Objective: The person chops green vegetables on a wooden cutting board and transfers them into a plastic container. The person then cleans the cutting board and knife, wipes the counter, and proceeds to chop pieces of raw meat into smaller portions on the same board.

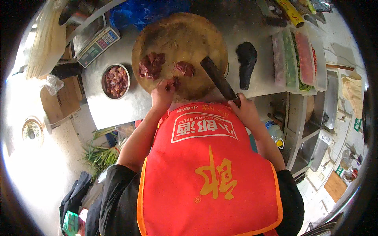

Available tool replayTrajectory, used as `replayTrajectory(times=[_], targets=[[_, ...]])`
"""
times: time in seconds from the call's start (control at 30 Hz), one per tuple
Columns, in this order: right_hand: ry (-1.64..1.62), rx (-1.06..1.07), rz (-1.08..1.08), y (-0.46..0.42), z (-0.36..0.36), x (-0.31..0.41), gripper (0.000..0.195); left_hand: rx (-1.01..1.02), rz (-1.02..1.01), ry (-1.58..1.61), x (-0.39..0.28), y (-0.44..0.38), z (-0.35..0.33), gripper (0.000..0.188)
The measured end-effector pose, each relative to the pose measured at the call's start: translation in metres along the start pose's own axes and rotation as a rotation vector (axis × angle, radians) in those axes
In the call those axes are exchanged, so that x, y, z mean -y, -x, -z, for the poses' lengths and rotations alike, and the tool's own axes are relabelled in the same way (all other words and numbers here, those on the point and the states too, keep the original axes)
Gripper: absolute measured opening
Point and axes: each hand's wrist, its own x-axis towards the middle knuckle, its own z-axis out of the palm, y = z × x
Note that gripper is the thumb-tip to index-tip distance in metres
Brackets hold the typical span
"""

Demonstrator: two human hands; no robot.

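Note:
A round wooden chopping block [189, 32] lies before me on a steel table. My left hand [163, 94] is at its near left edge, fingertips pinched on a small piece of dark red meat [176, 83]. My right hand [246, 109] grips the handle of a cleaver [219, 77], whose dark blade slants up and left over the block's right side. One lump of dark red meat [184, 68] sits mid-block, with a larger pile of meat [151, 65] to its left. Left of the block stands a round metal bowl [115, 81] full of cut meat pieces.
A digital scale [99, 45] stands at the far left, and a blue plastic bag [147, 11] lies behind the block. To the right are a black object [246, 65] and several clear plastic bins [295, 59] of chopped food. Green stalks [103, 155] lie below the table's left edge.

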Motion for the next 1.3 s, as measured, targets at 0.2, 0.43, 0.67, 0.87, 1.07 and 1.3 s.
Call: replayTrajectory(times=[0.2,0.43,0.67,0.87,1.07,1.3], targets=[[0.043,0.029,0.075,0.005,0.004,0.014,0.052,-0.071,-0.061,-0.019,0.019,0.018,-0.01,0.015],[0.088,0.14,0.152,0.0,0.014,0.053,0.041,-0.123,-0.194,-0.084,0.027,0.027,-0.013,0.009],[0.164,0.25,0.257,-0.009,0.008,0.077,0.038,-0.129,-0.244,-0.045,0.031,0.029,-0.013,0.009],[0.215,0.296,0.216,-0.004,0.004,0.09,0.037,-0.047,-0.286,-0.109,0.03,0.025,-0.011,0.014],[0.257,0.221,0.189,0.019,-0.001,0.1,0.037,0.023,-0.365,-0.133,0.032,0.017,-0.011,0.017],[0.145,0.184,0.04,0.025,-0.031,0.106,0.042,0.122,-0.34,-0.191,0.034,0.019,-0.004,0.021]])
